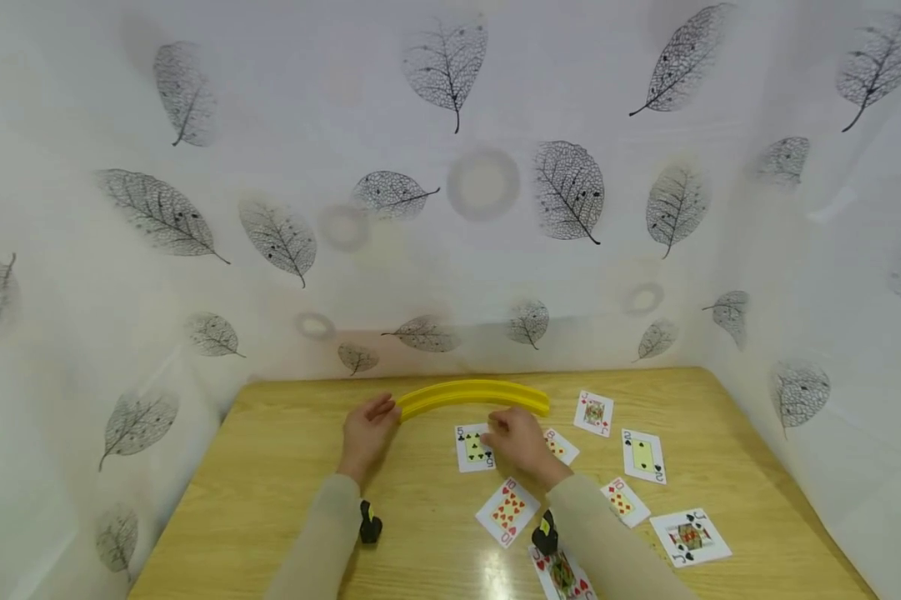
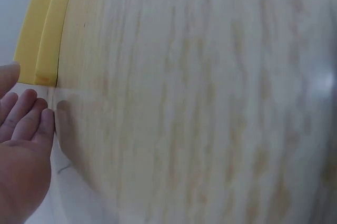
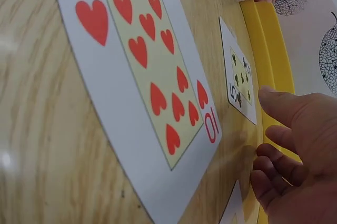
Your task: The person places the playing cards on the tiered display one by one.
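Observation:
A yellow curved card holder (image 1: pixel 473 390) lies along the back of the wooden table. My left hand (image 1: pixel 366 435) is at its left end, fingertips right by the tip. In the left wrist view the fingers (image 2: pixel 27 124) are fairly straight, with nothing in them. Over the table, in front of the holder's right half, my right hand (image 1: pixel 525 446) has loosely bent fingers and holds nothing. Its thumb overlaps the edge of the five of clubs (image 1: pixel 471 460) in the head view. Partly hidden behind that hand is a red eight (image 1: pixel 561 448). The ten of hearts (image 1: pixel 508 512) lies nearer me.
More cards lie face up at the right: a jack of diamonds (image 1: pixel 594 413), a two of spades (image 1: pixel 643 457), a red ten (image 1: pixel 624 502) and a black jack (image 1: pixel 690 537). A red face card (image 1: pixel 563 577) is partly under my right forearm. A leaf-patterned curtain (image 1: pixel 480 275) surrounds the table.

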`<action>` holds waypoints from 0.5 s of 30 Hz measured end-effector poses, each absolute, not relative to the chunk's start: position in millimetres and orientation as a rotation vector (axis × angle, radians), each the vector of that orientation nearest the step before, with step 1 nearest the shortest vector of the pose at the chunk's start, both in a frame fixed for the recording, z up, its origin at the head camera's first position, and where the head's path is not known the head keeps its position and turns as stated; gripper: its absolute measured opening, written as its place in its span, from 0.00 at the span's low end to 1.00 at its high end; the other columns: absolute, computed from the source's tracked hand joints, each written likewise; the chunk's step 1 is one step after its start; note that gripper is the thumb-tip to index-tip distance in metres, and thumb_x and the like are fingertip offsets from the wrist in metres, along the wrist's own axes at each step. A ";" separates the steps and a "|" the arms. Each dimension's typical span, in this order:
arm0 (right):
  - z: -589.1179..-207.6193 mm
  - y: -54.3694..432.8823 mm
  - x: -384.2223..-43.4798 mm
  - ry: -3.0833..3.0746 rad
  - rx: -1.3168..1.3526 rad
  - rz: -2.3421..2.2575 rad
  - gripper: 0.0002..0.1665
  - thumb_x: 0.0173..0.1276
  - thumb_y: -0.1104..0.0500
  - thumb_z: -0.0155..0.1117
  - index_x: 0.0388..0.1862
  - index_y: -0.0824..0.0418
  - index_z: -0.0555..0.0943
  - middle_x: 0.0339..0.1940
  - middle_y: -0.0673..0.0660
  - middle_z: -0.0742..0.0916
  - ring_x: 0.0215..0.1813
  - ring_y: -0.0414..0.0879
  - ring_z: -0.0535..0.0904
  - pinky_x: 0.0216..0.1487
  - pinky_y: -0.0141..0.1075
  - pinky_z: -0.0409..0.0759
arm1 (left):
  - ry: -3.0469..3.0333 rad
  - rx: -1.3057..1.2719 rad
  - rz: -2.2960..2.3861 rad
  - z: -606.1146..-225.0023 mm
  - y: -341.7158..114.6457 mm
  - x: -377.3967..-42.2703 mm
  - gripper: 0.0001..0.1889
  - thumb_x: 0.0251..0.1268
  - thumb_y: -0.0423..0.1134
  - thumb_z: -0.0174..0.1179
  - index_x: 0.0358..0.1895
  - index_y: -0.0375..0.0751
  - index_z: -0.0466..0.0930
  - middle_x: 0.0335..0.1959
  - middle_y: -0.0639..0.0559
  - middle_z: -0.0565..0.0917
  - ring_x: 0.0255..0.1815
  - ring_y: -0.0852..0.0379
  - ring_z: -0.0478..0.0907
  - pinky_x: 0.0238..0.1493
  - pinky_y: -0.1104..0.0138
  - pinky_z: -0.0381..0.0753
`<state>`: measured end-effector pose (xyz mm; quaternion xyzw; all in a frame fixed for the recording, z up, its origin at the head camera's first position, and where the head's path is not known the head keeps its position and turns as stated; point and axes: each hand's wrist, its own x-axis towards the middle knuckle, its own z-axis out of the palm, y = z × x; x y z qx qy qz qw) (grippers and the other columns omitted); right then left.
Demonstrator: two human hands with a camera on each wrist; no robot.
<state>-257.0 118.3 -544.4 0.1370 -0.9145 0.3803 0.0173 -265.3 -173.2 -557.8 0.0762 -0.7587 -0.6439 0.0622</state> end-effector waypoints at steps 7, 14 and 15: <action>-547.3 114.3 -257.6 -2.899 0.385 1.137 0.30 0.64 0.53 0.79 0.60 0.69 0.85 0.54 0.65 0.85 0.56 0.59 0.80 0.65 0.57 0.79 | -2.365 0.213 -1.850 -556.3 -171.8 -267.2 0.22 0.73 0.34 0.67 0.67 0.32 0.81 0.62 0.33 0.85 0.65 0.38 0.84 0.61 0.64 0.87; -550.0 110.6 -260.9 -2.956 0.382 1.001 0.36 0.59 0.47 0.83 0.60 0.67 0.86 0.53 0.63 0.84 0.54 0.57 0.79 0.61 0.54 0.79 | -2.423 0.201 -1.726 -557.0 -167.6 -269.8 0.19 0.71 0.33 0.69 0.63 0.33 0.84 0.60 0.34 0.87 0.62 0.39 0.86 0.60 0.58 0.89; -550.3 110.3 -260.9 -2.962 0.375 0.989 0.37 0.58 0.46 0.83 0.60 0.66 0.86 0.53 0.63 0.84 0.54 0.57 0.79 0.61 0.53 0.79 | -2.429 0.196 -1.708 -557.6 -167.3 -270.6 0.19 0.71 0.34 0.69 0.62 0.33 0.84 0.59 0.34 0.87 0.61 0.39 0.86 0.59 0.58 0.89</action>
